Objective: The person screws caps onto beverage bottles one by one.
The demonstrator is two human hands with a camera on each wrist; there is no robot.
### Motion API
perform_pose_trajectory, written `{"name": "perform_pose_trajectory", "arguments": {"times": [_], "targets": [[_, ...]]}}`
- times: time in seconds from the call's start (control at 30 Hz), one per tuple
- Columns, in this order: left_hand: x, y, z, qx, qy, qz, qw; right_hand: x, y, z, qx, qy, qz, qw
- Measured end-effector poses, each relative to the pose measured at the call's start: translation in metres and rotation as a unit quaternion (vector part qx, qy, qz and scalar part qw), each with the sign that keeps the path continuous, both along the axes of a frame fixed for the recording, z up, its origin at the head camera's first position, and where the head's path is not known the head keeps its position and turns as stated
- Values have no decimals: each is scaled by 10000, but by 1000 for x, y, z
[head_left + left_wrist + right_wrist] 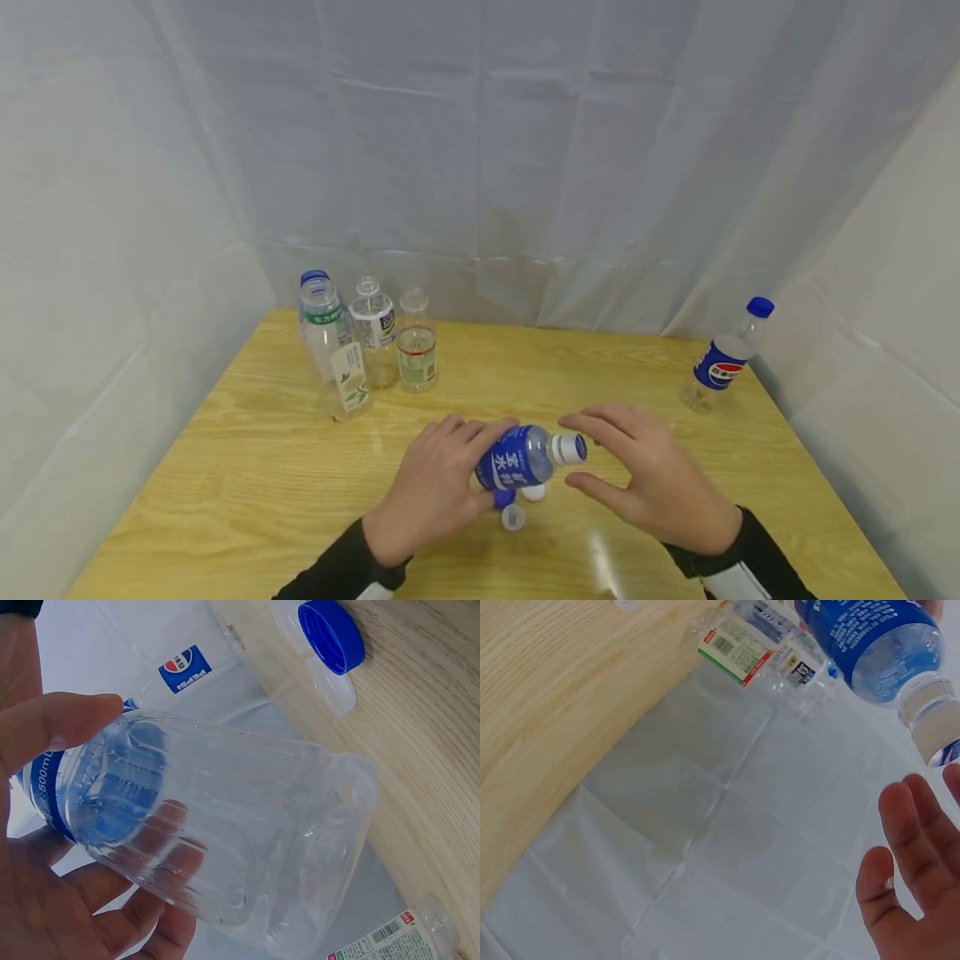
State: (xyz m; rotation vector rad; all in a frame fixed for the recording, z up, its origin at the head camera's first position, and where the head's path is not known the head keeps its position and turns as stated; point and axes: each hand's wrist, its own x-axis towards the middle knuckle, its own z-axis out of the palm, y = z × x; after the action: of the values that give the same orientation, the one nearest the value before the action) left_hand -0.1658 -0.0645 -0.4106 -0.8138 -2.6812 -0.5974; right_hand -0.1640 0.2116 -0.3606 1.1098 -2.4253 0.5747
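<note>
My left hand (pixel 442 467) grips a transparent plastic bottle (pixel 517 458) with a blue label, tilted so its white-capped neck points right. In the left wrist view the bottle's see-through base (pixel 292 847) shows no liquid, and fingers curl round its labelled part. Just off the white cap (pixel 570 449), my right hand (pixel 652 475) has its thumb and fingers spread apart. The right wrist view shows a small gap between those fingertips and the cap. Beneath the bottle lie loose caps on the wooden table: a blue cap (pixel 504 498), a white cap (pixel 534 492) and a translucent white cap (pixel 513 517).
Several uncapped transparent bottles stand grouped at the back left, among them a green-necked bottle (pixel 337 358) and a red-and-green-labelled bottle (pixel 417 346). At the back right stands a Pepsi bottle (pixel 723 362) with a blue cap. White sheeting (pixel 480 167) hangs round the table (pixel 247 467).
</note>
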Motion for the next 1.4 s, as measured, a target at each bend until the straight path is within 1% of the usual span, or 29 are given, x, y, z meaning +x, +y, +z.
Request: {"name": "perform_pose_trajectory", "arguments": {"times": [0.1, 0.23, 0.33, 0.4, 0.5, 0.57, 0.7, 0.93, 1.0, 1.1, 1.27, 1.33, 1.4], "targets": [[0, 1, 0, 14, 2, -38, 10000, 1, -1, 0, 150, 7, 119, 9998], [0, 2, 0, -28, -116, -54, 9999, 1, -4, -2, 39, 193, 52, 9998], [1, 3, 0, -66, -168, -51, 9998, 0, -7, -5, -5, 351, -158, 9993], [1, 3, 1, -66, -165, -62, 9998, 0, -9, -6, 62, 405, -383, 9984], [1, 4, -1, -54, -90, -79, 9999, -1, -10, -8, 205, 389, -667, 9968], [1, 3, -2, -63, -48, -58, 10000, -2, -11, -9, 279, 348, -729, 9963], [0, 2, -3, -101, -63, 34, 9999, -3, -7, -9, 282, 207, -567, 9978], [-1, 0, -4, -40, -23, 14, 10000, -1, 1, -2, 259, -62, 125, 9996], [0, 0, -4, -29, -20, 8, 10000, -1, 0, -2, 217, -104, 228, 9995], [0, 1, -4, -29, -50, 13, 10000, -1, -2, -3, 188, -95, 173, 9996], [0, 2, -3, -42, -110, -3, 9999, 0, -3, -6, 408, 150, -195, 9989], [1, 3, -2, -50, -70, -23, 10000, 0, -3, -8, 539, 256, -342, 9976], [1, 3, -2, -68, 4, -45, 10000, 1, -4, -9, 594, 369, -397, 9968]]}}
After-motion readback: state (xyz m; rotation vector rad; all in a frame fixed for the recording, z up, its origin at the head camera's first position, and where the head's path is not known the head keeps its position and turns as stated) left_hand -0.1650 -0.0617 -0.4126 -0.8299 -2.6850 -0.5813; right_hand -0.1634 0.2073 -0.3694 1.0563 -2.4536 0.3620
